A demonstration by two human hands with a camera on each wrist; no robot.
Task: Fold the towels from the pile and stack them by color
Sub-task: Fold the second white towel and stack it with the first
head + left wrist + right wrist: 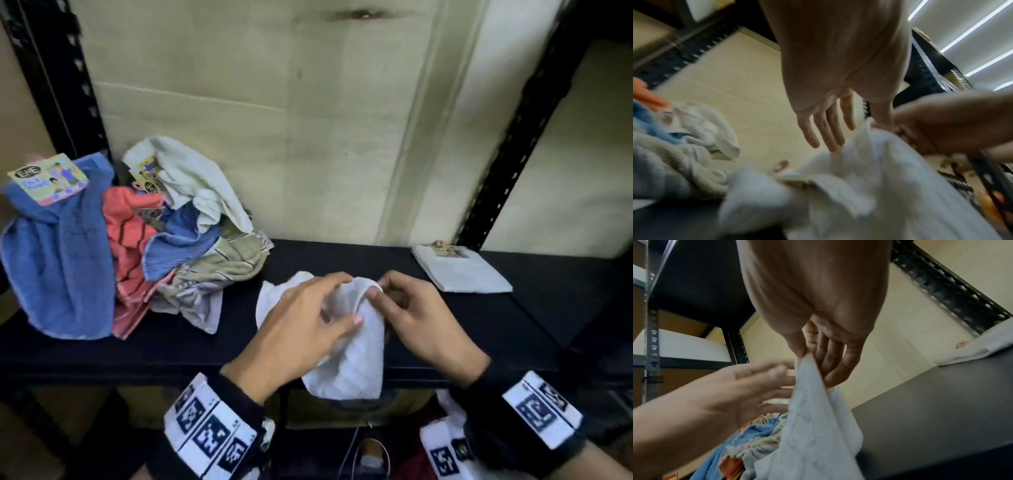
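On the left of the shelf (445, 329) sits the pile (137, 240), a heap of blue, orange, tan and white towels, not yet folded; it is well apart from the hands.

Next comes the left hand (301, 329); its fingers (826, 129) are straight and spread, and they rest on the side of the white towel (356, 356) without gripping it.

The white towel hangs bunched up in the middle, over the front edge of the shelf; it is the one being worked on now, I think.

Then the right hand (421, 315); its thumb and first finger are clamped on the top edge of the towel, and the other fingers (838, 363) lie loosely along the cloth.

To do this step well, I think the left hand should slide along the top edge to find the next corner, then pinch it; both hands can then pull the edge flat and lay the towel on the shelf before folding.

Far right lies a folded towel (466, 270), white and flat; the new one should go on top of it, since the colors match.
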